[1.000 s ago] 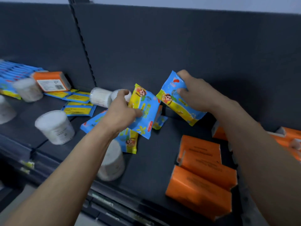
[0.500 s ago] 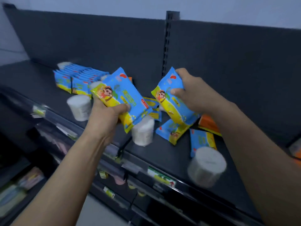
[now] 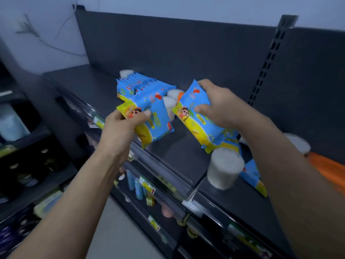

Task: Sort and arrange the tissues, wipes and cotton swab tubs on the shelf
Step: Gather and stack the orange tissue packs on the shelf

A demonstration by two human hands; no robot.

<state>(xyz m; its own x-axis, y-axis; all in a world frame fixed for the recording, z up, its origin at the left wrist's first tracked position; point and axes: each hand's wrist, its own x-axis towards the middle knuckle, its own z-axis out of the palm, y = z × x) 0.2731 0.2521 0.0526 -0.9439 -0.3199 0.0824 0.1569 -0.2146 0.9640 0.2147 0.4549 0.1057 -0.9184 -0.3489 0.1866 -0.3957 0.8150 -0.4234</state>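
left hand (image 3: 124,126) and right hand (image 3: 220,107) each gripping a wipes pack (image 3: 155,116) above shelf (image 3: 183,156)

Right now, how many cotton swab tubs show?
5 tubs: one behind the wipes row, two between the held packs, one at shelf front, one beyond the right arm. Others may be hidden.
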